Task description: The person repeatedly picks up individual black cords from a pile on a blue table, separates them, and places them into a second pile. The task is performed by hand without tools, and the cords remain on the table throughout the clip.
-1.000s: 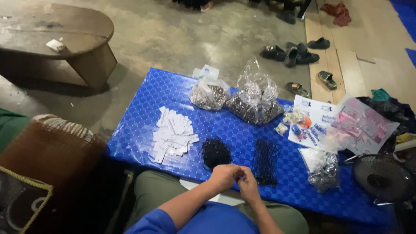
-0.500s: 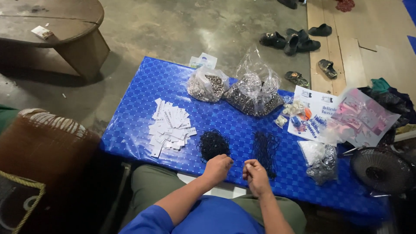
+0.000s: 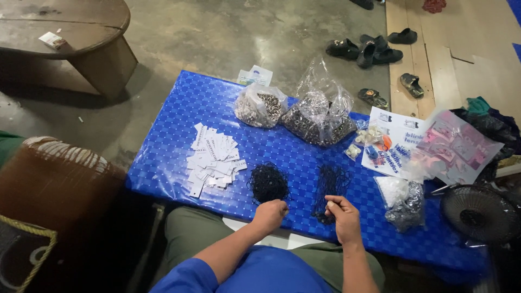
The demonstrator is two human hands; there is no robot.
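- The hands were touching a second ago; now they are apart at the near edge of the bench [image 3: 179, 135].
- The left hand [image 3: 269, 213] is closed in a fist just below a round tangle of black threads [image 3: 267, 183].
- The right hand [image 3: 342, 215] pinches a small pale piece, touching the long heap of black threads [image 3: 331, 187].
- Bench cover: shiny blue checkered plastic; flat white paper tags [image 3: 213, 157] lie to the left.

Pile of small white paper tags [image 3: 213, 161] near the counter's left edge. Two clear plastic bags of small metal pieces at the far edge — smaller one [image 3: 260, 106], bigger one [image 3: 321, 111] just right of it. White card [image 3: 255, 76] at the far edge behind them. White printed sheet [image 3: 399, 144] and pink-printed clear package [image 3: 458, 146] at the right end. Small box [image 3: 52, 39] on the round wooden table.
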